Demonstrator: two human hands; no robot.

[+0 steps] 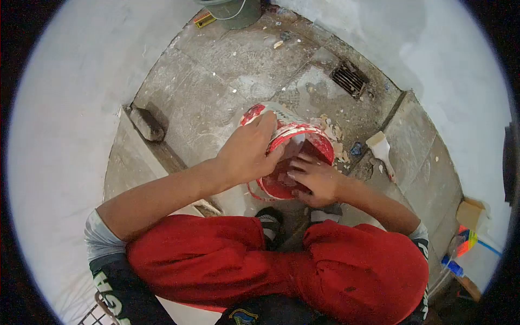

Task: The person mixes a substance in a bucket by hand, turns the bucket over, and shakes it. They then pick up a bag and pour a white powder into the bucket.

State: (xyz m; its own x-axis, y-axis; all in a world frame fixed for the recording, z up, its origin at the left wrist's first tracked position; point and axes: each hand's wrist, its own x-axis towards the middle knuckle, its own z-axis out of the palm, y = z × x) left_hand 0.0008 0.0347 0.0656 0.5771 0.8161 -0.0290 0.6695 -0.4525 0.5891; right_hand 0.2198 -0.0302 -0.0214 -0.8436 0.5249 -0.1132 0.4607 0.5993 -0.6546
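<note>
A red and white paint bucket (319, 143) lies tilted between my knees, its mouth facing me and its rim smeared with white. My left hand (252, 146) grips its side near the rim, the thumb at the opening. My right hand (317, 181) reaches into the mouth with its fingers apart, close to the red inner wall. A pale, flat patch shows inside beyond the fingertips; what it is I cannot make out.
A paintbrush (381, 151) lies on the right ledge. Flaky debris (338, 143) is scattered beside the bucket. A floor grate (349, 78) sits farther off, and a grey bucket (235, 13) stands at the back. A dark block (147, 124) rests at left.
</note>
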